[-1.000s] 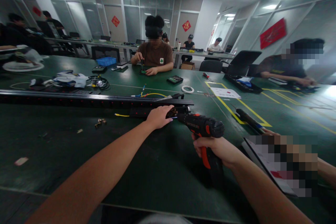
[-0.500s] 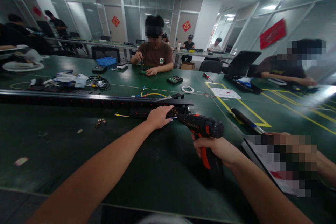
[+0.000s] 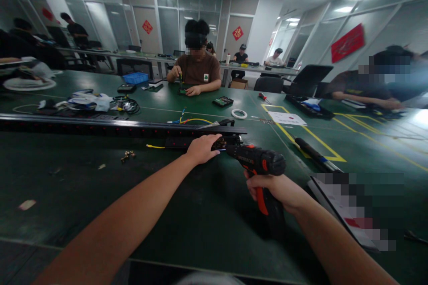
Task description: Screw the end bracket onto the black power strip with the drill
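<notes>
A blue basket [image 3: 135, 78], a white ring [image 3: 233, 112] and a red-handled screwdriver [image 3: 262, 96] on the green tabletop [image 3: 174, 227]

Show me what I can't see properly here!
- Tip of the drill: head view, too dark.
- Under the left hand: head view, hand covers it.
- Black rail, left end: head view, edge cuts it.
- Brass bits: head view, too small.
- White sheet, right part: head view, pixel blocks cover it.

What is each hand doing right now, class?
Left hand: on the end of the black rail unit, fingers extended, not closed.
Right hand: closed round the grip of the power drill.
</notes>
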`<state>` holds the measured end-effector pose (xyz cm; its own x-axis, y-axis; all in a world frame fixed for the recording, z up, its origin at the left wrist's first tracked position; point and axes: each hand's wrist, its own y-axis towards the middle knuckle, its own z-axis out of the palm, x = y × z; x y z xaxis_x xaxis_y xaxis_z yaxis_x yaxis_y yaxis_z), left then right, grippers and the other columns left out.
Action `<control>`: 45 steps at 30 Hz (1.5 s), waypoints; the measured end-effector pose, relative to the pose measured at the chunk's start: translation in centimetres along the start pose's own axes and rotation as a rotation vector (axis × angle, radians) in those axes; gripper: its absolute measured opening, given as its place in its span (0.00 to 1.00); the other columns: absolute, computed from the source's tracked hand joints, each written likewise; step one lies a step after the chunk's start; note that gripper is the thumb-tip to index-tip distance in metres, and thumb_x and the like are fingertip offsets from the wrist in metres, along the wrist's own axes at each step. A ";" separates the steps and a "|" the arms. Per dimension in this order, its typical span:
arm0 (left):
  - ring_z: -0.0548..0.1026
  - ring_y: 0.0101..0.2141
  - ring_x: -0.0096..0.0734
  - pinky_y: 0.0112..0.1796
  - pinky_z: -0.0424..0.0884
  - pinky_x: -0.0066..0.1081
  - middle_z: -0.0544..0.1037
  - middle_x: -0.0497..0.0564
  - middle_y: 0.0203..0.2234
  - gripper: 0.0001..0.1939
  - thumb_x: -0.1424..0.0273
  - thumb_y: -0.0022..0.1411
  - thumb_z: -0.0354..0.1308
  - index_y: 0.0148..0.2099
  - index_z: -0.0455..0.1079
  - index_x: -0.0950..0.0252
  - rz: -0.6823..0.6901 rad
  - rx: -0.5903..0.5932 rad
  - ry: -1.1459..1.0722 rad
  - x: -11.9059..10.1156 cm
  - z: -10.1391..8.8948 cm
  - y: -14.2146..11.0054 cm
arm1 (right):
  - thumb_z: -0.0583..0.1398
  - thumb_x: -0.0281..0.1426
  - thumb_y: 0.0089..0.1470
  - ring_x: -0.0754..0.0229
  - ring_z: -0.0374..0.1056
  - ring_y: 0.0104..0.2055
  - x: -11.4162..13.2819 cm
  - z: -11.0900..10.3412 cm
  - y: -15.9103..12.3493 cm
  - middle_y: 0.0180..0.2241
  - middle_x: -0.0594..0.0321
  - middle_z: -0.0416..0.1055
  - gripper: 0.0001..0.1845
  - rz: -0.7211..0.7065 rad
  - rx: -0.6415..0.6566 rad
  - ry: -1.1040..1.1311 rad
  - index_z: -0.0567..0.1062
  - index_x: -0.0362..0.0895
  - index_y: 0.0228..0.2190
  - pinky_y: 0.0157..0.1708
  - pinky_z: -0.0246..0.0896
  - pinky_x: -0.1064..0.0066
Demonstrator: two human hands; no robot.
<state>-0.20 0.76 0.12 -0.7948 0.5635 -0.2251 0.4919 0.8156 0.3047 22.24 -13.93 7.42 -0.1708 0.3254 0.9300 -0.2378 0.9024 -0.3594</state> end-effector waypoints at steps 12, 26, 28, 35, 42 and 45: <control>0.68 0.62 0.44 0.59 0.67 0.41 0.70 0.52 0.64 0.35 0.58 0.66 0.63 0.71 0.57 0.55 0.004 -0.014 -0.015 0.0 0.1 0.0 | 0.66 0.33 0.39 0.60 0.67 0.22 0.1 0.0 0.0 0.18 0.67 0.71 0.13 0.004 -0.020 -0.020 0.74 0.44 0.31 0.25 0.62 0.70; 0.69 0.61 0.45 0.58 0.68 0.42 0.70 0.52 0.64 0.36 0.58 0.65 0.63 0.71 0.57 0.54 0.001 -0.019 -0.017 0.1 0.2 0.1 | 0.67 0.33 0.39 0.60 0.67 0.22 0.2 0.0 -0.1 0.18 0.67 0.71 0.12 0.019 -0.011 -0.024 0.74 0.44 0.30 0.26 0.62 0.70; 0.69 0.61 0.46 0.58 0.68 0.42 0.70 0.52 0.64 0.36 0.58 0.65 0.63 0.71 0.57 0.54 -0.002 -0.014 -0.019 0.1 0.2 0.1 | 0.67 0.33 0.38 0.60 0.67 0.22 0.2 0.0 0.0 0.18 0.67 0.71 0.12 0.015 -0.013 -0.014 0.74 0.44 0.29 0.26 0.62 0.70; 0.69 0.61 0.46 0.58 0.68 0.43 0.70 0.53 0.63 0.36 0.58 0.65 0.63 0.71 0.57 0.55 -0.004 -0.012 -0.010 0.0 0.1 0.1 | 0.66 0.32 0.39 0.61 0.66 0.22 0.1 0.1 0.0 0.18 0.67 0.71 0.10 0.010 -0.013 -0.010 0.73 0.44 0.28 0.26 0.62 0.70; 0.68 0.62 0.46 0.59 0.67 0.43 0.69 0.52 0.64 0.37 0.58 0.65 0.63 0.72 0.56 0.54 -0.023 0.013 -0.015 -0.1 -0.1 0.0 | 0.66 0.32 0.38 0.61 0.65 0.21 0.1 0.1 -0.1 0.17 0.67 0.70 0.09 0.013 -0.009 -0.019 0.72 0.45 0.26 0.25 0.61 0.70; 0.68 0.62 0.46 0.58 0.67 0.43 0.70 0.52 0.64 0.36 0.58 0.65 0.63 0.71 0.56 0.54 -0.018 0.004 -0.020 -0.1 0.0 0.1 | 0.66 0.32 0.39 0.61 0.65 0.22 0.1 0.1 0.0 0.18 0.67 0.70 0.10 0.016 -0.013 -0.012 0.73 0.44 0.27 0.25 0.61 0.70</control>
<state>-0.12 0.78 0.17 -0.7964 0.5513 -0.2485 0.4791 0.8260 0.2970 22.15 -13.94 7.54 -0.1862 0.3360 0.9233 -0.2228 0.9008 -0.3727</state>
